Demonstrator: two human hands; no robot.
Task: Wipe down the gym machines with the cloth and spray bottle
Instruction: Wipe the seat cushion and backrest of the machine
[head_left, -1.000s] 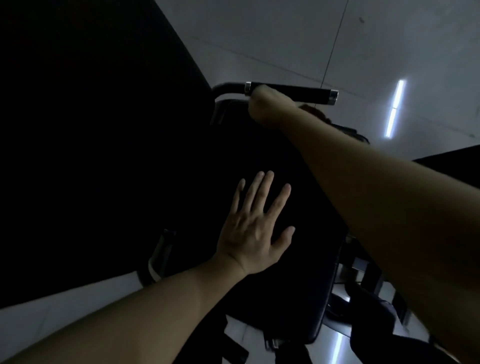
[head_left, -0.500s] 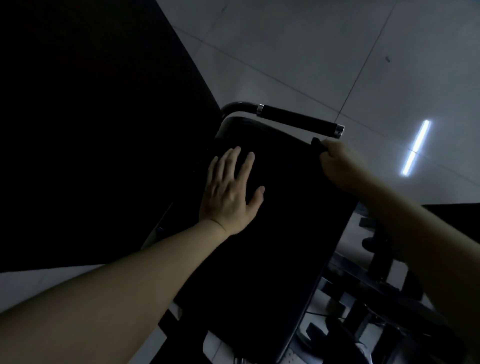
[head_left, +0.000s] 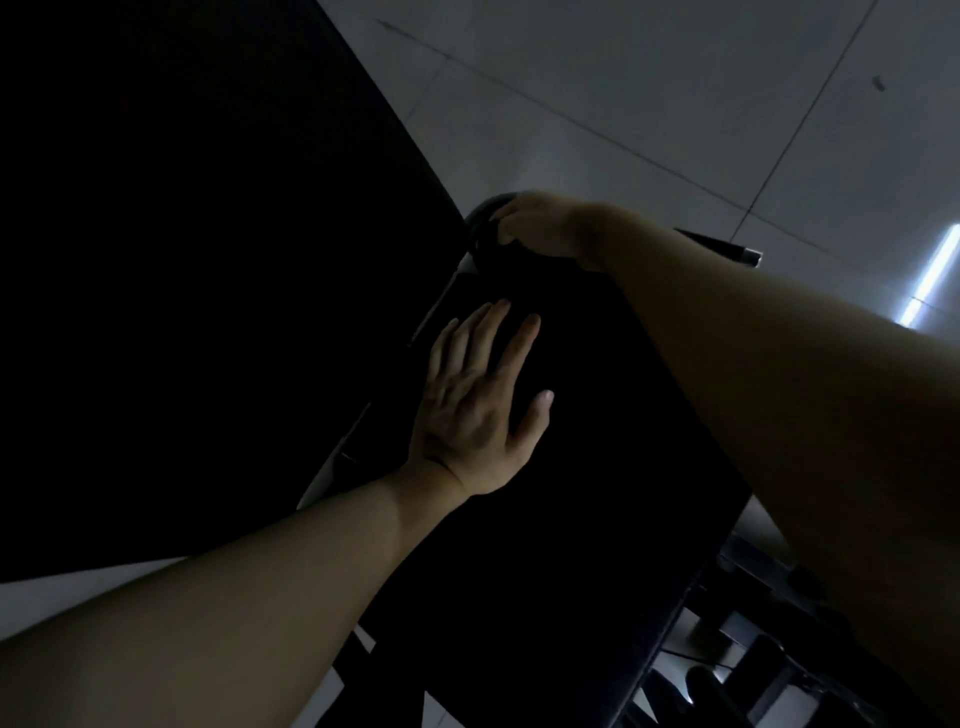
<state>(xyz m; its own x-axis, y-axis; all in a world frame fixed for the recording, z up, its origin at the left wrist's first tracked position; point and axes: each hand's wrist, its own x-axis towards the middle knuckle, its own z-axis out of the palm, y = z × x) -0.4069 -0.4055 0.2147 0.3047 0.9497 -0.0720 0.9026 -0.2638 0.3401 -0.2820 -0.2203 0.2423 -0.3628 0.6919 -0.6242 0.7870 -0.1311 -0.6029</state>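
Note:
A gym machine's black padded seat (head_left: 597, 467) fills the middle of the view. My left hand (head_left: 478, 410) rests flat on the pad's upper left part, fingers straight and spread. My right hand (head_left: 545, 223) is curled over the bend of the black handle bar at the pad's top left corner. A dark cloth (head_left: 491, 236) is bunched under its fingers against the bar. The bar's chrome-tipped free end (head_left: 745, 254) sticks out past my right forearm. No spray bottle is in view.
A large black surface (head_left: 182, 260) covers the left side. Pale floor tiles (head_left: 675, 78) lie beyond, with a strip of reflected light (head_left: 935, 270) at the right. Dark machine frame parts (head_left: 753, 675) sit at the bottom right.
My right hand has moved from the pad's right edge up and left to the bend of the handle bar. My left hand stays flat on the pad.

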